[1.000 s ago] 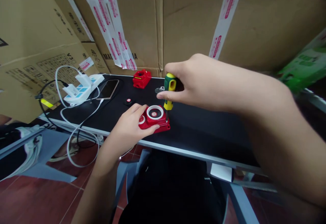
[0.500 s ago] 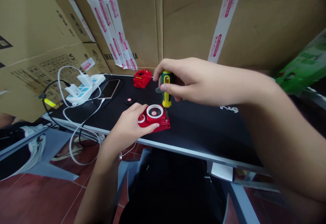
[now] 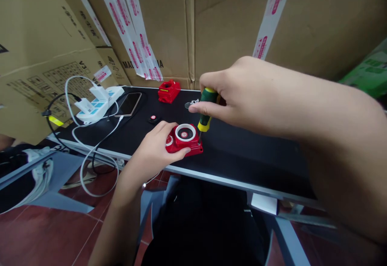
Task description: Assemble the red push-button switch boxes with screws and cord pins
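My left hand (image 3: 157,147) is closed around the left side of a red housing (image 3: 193,149) with a white ring and a black disc on top, holding it on the black table near the front edge. In my right hand (image 3: 229,96) is a green and yellow screwdriver (image 3: 205,115), handle up and leaning to the right. Its tip is at the housing's right corner, where a small screw seems to sit. Beyond my left fingers lies a small black part (image 3: 154,119) with a red and white centre.
Another red housing (image 3: 168,91) stands at the back of the table (image 3: 242,157). To the left are a phone (image 3: 129,104), a white power strip (image 3: 99,104) and looping cables. A small metal disc (image 3: 188,105) lies behind the screwdriver. Cardboard (image 3: 223,24) walls the back.
My right hand has turned and shifted right, tilting the screwdriver from upright to a rightward lean. The tip stays at the same corner. My left hand keeps its hold on the housing.
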Demonstrator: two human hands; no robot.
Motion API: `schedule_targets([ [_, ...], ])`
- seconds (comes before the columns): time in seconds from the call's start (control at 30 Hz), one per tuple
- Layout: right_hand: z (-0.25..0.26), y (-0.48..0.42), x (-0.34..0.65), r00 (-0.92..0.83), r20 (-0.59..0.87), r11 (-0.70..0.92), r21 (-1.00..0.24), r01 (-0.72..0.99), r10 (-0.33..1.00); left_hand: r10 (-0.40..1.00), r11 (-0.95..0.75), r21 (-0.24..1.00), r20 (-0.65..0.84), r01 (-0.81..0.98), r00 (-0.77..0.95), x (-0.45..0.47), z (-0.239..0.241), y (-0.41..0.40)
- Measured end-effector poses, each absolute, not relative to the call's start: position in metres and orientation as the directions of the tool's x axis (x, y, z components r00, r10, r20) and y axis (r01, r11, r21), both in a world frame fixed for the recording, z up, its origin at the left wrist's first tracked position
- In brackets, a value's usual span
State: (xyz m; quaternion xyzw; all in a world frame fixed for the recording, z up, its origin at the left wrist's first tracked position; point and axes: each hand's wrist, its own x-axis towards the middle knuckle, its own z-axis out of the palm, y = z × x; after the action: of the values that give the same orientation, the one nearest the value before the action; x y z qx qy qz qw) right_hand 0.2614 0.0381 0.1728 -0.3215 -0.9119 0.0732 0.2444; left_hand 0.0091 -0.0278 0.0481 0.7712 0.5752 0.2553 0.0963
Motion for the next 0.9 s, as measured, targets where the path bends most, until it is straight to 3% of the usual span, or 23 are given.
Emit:
schedule_targets([
  [0.1, 0.172, 0.032, 0.261, -0.645, 0.411, 0.745, -0.152, 0.649, 0.645, 0.926, -0.340, 0.488, 0.326, 0.804, 0.193, 0.006, 0.039, -0.031],
  [0.23, 0.177, 0.029, 0.264, -0.685, 0.299, 0.712, 0.027, 0.702, 0.664, 0.894, -0.375, 0.564, 0.430, 0.736, 0.127, 0.000, 0.026, -0.037],
  [0.3, 0.180, 0.030, 0.265, -0.737, 0.243, 0.760, -0.002, 0.650, 0.631, 0.875, -0.398, 0.557, 0.469, 0.729, 0.119, -0.003, 0.023, -0.039],
  [0.47, 0.191, 0.029, 0.261, -0.825, 0.139, 0.795, -0.394, 0.462, 0.548, 0.845, -0.452, 0.535, 0.513, 0.714, 0.151, -0.008, 0.018, -0.037],
  [0.57, 0.195, 0.026, 0.258, -0.856, 0.132, 0.789, -0.478, 0.386, 0.500, 0.864, -0.440, 0.583, 0.483, 0.684, 0.144, -0.009, 0.012, -0.033],
  [0.73, 0.195, 0.027, 0.260, -0.879, 0.141, 0.828, -0.431, 0.359, 0.455, 0.864, -0.434, 0.596, 0.488, 0.676, 0.124, -0.008, 0.003, -0.029],
  [0.9, 0.190, 0.029, 0.260, -0.846, 0.204, 0.868, -0.186, 0.460, 0.492, 0.846, -0.443, 0.548, 0.518, 0.710, 0.128, -0.009, 0.003, -0.028],
])
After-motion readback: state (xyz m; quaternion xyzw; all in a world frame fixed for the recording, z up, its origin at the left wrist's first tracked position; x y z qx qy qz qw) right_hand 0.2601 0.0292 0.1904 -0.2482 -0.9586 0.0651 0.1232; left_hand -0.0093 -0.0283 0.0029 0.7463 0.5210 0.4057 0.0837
